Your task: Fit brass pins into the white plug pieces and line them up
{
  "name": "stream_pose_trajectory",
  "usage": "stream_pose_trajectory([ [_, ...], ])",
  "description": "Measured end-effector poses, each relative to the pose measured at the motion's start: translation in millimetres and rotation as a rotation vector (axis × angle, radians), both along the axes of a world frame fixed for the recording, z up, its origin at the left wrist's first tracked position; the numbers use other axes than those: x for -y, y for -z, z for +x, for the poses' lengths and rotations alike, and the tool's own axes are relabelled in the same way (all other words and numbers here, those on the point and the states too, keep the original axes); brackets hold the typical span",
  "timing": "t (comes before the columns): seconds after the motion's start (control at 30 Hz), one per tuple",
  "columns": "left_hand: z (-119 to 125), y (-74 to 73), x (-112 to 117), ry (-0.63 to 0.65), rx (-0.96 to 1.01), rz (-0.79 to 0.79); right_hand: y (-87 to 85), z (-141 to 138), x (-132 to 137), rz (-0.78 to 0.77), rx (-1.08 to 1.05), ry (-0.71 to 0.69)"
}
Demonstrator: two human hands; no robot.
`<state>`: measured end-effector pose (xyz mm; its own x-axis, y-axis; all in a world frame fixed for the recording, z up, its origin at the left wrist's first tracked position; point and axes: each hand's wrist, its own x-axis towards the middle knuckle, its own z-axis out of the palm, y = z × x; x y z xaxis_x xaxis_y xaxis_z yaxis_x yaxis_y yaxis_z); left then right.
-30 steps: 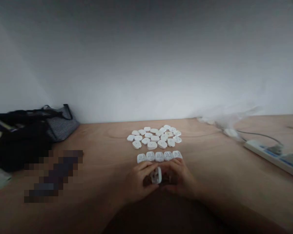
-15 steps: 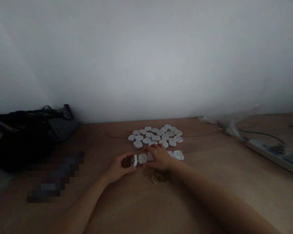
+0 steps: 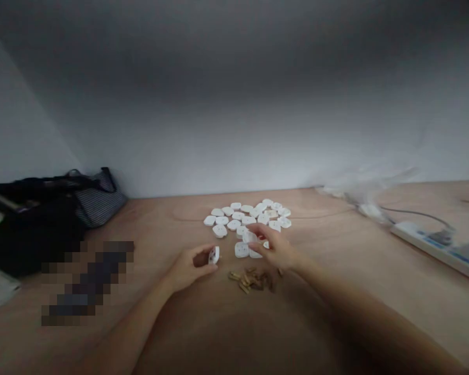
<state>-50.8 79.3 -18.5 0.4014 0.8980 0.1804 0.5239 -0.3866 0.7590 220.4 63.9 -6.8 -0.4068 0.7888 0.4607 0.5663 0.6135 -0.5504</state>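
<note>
My left hand (image 3: 189, 267) is curled round a small white plastic piece (image 3: 213, 255) that stands on edge at my fingertips. My right hand (image 3: 275, 249) rests just right of it, fingers bent and pinching another white piece (image 3: 250, 237) lifted off the row. Two more white pieces (image 3: 242, 250) lie flat between my hands. Behind them is a cluster of several white pieces (image 3: 246, 217). A small heap of brass-coloured metal prongs (image 3: 252, 279) lies on the wooden table (image 3: 160, 229) just in front of my right hand.
A black and striped bag (image 3: 42, 213) sits at the left against the wall. A blurred-out dark object (image 3: 88, 281) lies near it. At the right are a white power strip (image 3: 437, 245) with a cable and a clear plastic bag (image 3: 369, 198).
My right hand has drawn back a little and lifted a white piece from the row. The row in front of the cluster is shorter. My left hand stays put with its piece.
</note>
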Motion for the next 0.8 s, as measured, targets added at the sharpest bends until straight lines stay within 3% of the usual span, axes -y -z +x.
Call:
stream_pose_trajectory([
  [0.13, 8.5, -11.4, 11.0, -0.085, -0.125, 0.388, 6.9, 27.7, 37.1, 0.015, -0.011, -0.032],
  [0.23, 22.4, -19.9, 24.2, 0.04, -0.312, 0.559, 12.7, 35.8, 60.2, 0.004, 0.07, -0.041],
  [0.37, 39.6, -22.8, 37.3, 0.179, -0.503, 0.623, 13.2, 32.7, 69.2, 0.007, 0.178, -0.011],
  [0.63, 43.0, -11.8, 36.5, 0.175, -0.47, 0.586, 8.5, 27.6, 64.8, -0.026, 0.291, -0.004],
  [0.8, 45.6, -13.8, 40.0, 0.166, -0.442, 0.535, 9.3, 26.0, 65.3, -0.037, 0.315, 0.034],
])
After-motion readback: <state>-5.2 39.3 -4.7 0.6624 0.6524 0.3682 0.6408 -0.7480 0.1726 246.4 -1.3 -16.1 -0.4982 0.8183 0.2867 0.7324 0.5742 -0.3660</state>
